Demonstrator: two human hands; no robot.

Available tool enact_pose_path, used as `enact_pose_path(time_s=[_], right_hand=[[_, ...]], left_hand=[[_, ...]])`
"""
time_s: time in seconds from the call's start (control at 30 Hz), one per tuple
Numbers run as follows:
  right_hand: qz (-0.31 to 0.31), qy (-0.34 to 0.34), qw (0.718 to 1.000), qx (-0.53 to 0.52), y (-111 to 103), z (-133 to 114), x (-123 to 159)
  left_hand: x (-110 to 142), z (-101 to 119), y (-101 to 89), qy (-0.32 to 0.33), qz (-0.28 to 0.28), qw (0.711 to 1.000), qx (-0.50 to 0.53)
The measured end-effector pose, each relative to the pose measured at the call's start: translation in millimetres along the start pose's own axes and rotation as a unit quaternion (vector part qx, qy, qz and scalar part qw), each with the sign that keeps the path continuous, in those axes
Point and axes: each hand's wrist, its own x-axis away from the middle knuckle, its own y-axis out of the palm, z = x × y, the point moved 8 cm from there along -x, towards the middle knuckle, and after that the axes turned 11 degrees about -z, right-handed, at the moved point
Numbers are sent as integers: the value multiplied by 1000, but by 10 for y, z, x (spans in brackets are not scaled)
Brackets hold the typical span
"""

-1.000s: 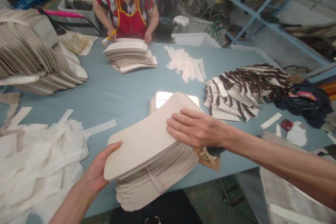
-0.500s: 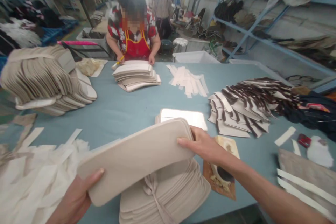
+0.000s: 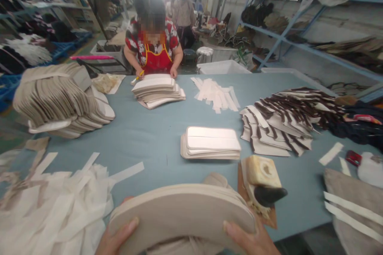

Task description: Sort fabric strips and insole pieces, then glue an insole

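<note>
Between my two hands is a stack of beige fabric panels (image 3: 182, 211), long with rounded corners and bowed upward in the middle. My left hand (image 3: 118, 235) grips its left end, thumb on the near face. At the right end my right hand (image 3: 245, 235) is closed on it the same way. Under the held stack, more beige panels (image 3: 215, 179) show in part, mostly hidden. Farther off on the table lies a small pile of white-faced panels (image 3: 212, 139). A yellowish block-like container with a dark-handled tool (image 3: 263, 175) stands to the right of my hands.
White fabric strips (image 3: 60, 207) are heaped at the left, and a tall bundle of panels (image 3: 56, 95) stands behind them. Across the blue table (image 3: 149, 135) a co-worker (image 3: 154, 44) holds a yellow brush over another panel stack (image 3: 158, 89). Dark-edged pieces (image 3: 281, 119) spread at right.
The held stack has come down and nearer to me, from slanted to level, and is now bowed. The white-faced pile behind it is now fully in view.
</note>
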Motion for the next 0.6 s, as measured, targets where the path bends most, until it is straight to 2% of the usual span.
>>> enact_pose_path(time_s=[0.17, 0.27, 0.4, 0.5, 0.6], right_hand=[[-20, 15, 1000, -16, -90, -54, 15], [-6, 37, 996, -84, -105, 82, 111], [31, 87, 980, -176, -127, 508, 387], [105, 114, 968, -198, -333, 931, 664], [196, 154, 955, -163, -610, 1339, 945]], left_hand=[[-151, 45, 101, 78, 19, 988, -131], [-181, 95, 137, 83, 31, 972, -216], [-135, 200, 331, 46, -14, 958, -281], [66, 276, 560, 37, -51, 940, -334], [340, 309, 825, 32, -57, 925, -373]])
